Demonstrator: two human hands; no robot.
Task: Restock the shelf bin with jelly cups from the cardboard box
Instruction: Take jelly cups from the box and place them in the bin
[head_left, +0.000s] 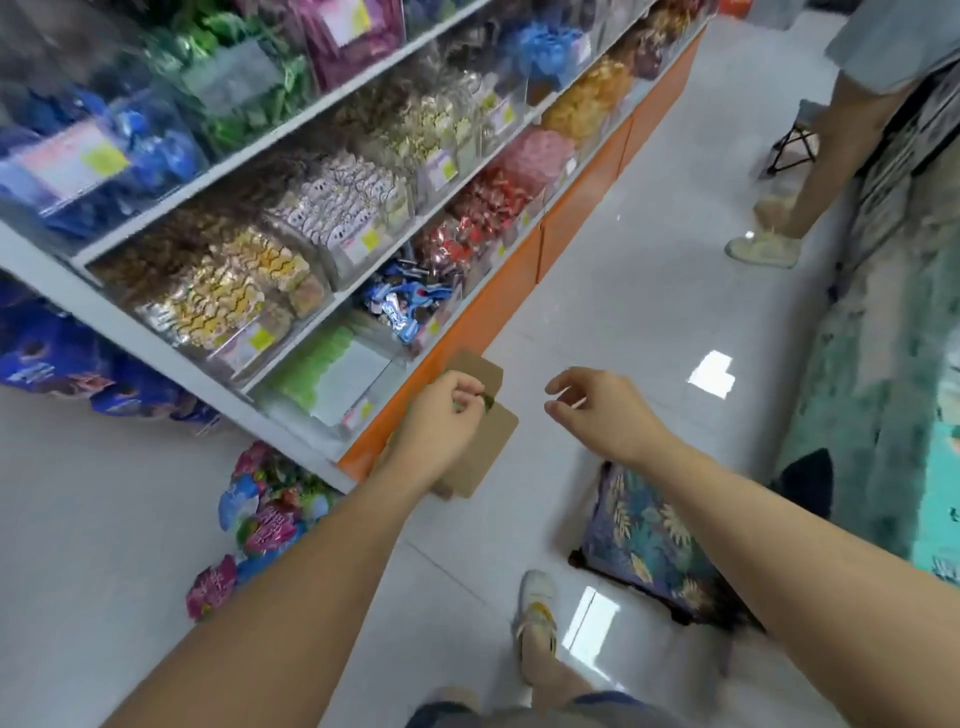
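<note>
The left hand (441, 415) was held over the cardboard box (491, 449), its grip closed round a small green item (459, 406) that was too blurred to be named with certainty. The box was set on the floor (623, 291), against the orange base (498, 306) of the shelving, and its flaps were seen standing open beside and behind the hand. The shelf bin (358, 374), a clear one partly filled with pale green pieces, was placed at the front edge of the lowest shelf, just up and to the left of that hand. The right hand (597, 410) was held above the floor to the right of the box, apart from it; its fingers were loosely curled, its grip was open and nothing was seen in it. A leaf-patterned folding stool (644, 545) was seen on the floor below the right forearm. Bright candy bags (265, 514) were piled on the floor at the near end of the shelving. Another person's legs (810, 171) were seen further down the aisle.
</note>
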